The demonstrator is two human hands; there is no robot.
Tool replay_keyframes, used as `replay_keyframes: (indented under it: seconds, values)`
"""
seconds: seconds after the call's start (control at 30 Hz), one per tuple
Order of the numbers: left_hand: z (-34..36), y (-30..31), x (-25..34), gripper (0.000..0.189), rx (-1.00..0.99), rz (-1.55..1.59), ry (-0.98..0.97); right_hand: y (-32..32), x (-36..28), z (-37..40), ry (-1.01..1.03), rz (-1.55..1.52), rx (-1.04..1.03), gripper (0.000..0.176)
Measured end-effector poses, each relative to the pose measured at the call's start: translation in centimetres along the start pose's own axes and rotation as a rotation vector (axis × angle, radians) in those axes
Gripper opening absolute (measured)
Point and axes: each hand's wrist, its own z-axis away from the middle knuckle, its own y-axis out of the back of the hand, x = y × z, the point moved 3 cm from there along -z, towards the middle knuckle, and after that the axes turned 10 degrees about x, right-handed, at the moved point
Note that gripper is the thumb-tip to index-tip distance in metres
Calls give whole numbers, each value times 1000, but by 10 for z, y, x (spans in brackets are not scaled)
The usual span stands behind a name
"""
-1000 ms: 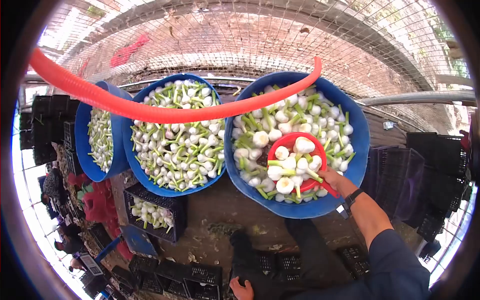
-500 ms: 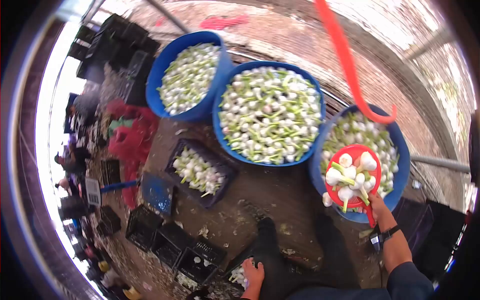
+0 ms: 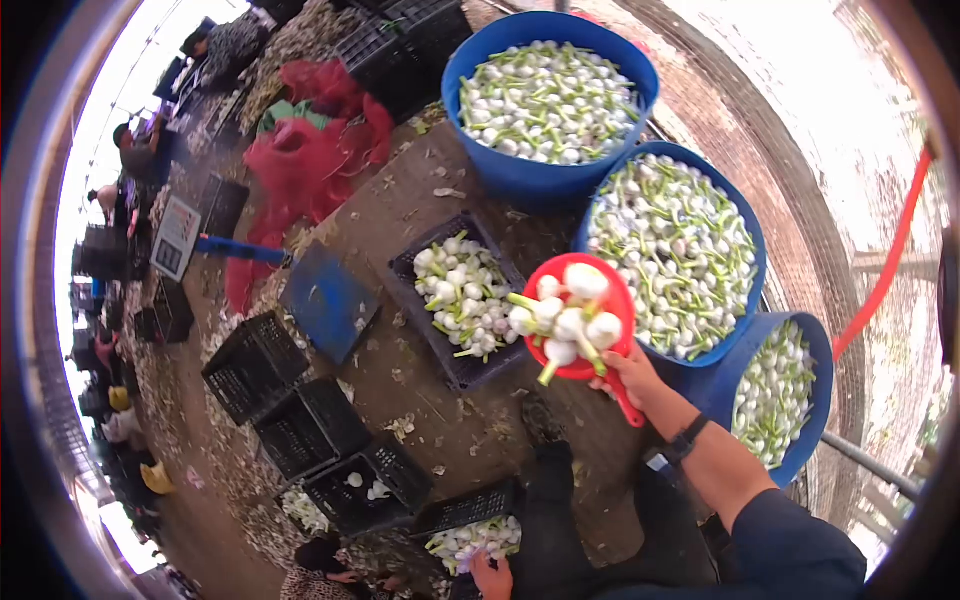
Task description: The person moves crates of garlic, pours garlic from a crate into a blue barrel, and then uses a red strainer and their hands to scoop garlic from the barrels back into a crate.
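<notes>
My right hand (image 3: 632, 380) is closed round the handle of a red plastic scoop (image 3: 622, 318). Garlic bulbs (image 3: 570, 322) with green stems fill the scoop, which is above the floor between a dark purple crate (image 3: 472, 374) and the middle blue tub (image 3: 757, 290). More garlic (image 3: 462, 288) lies in that crate. At the bottom, my left hand (image 3: 491, 578) rests at a heap of garlic (image 3: 478, 540) beside a black crate (image 3: 468, 508). Its fingers look loosely extended, partly hidden at the tips.
Two more garlic-filled blue tubs, the far one (image 3: 550, 168) and the near one (image 3: 806, 415), stand on the right. Black crates (image 3: 312, 428), a blue platform scale (image 3: 330, 300) and red netting (image 3: 300, 165) lie leftward. A person (image 3: 325, 572) is at the bottom; others work at far left.
My right hand has carried the garlic-filled scoop from over the near blue tub leftward toward the purple crate. The view has turned, and my left hand stays by the lower garlic.
</notes>
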Motion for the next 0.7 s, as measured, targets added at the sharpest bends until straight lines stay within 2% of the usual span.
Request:
replay_keyframes:
  seconds: [0.07,0.13,0.17,0.23,0.27,0.33,0.37,0.5,0.6,0.67,0.7]
  values:
    - [-6,-16,-27,57,-64,-62,9,-72,12,-42,110,28,135,69]
    - [2,-19,-49,62,-104,50,140,-98,54,-109,-145,344,620,89]
    - [-1,-21,-54,63,-153,35,166,-99,73,-123,-141,349,621,89]
    - [0,-25,-51,63,-157,96,228,-99,103,-123,22,518,698,98]
    - [5,-25,-49,63,-166,141,283,-92,113,-119,18,531,701,98]
    - [4,-23,-31,61,-201,151,266,-77,115,-104,-72,419,604,99]
    - [1,-23,-20,60,-221,158,244,-73,111,-99,-98,455,549,94]
    - [-8,-26,1,60,-251,121,197,-67,88,-80,-44,329,488,91]
    - [-15,-36,1,59,-239,224,95,-39,75,-59,-74,382,484,81]
    - [-17,-41,13,54,-96,133,-60,-10,65,-25,1,179,388,58]
    - [-19,-43,24,54,-130,121,-99,12,57,-4,9,158,436,58]
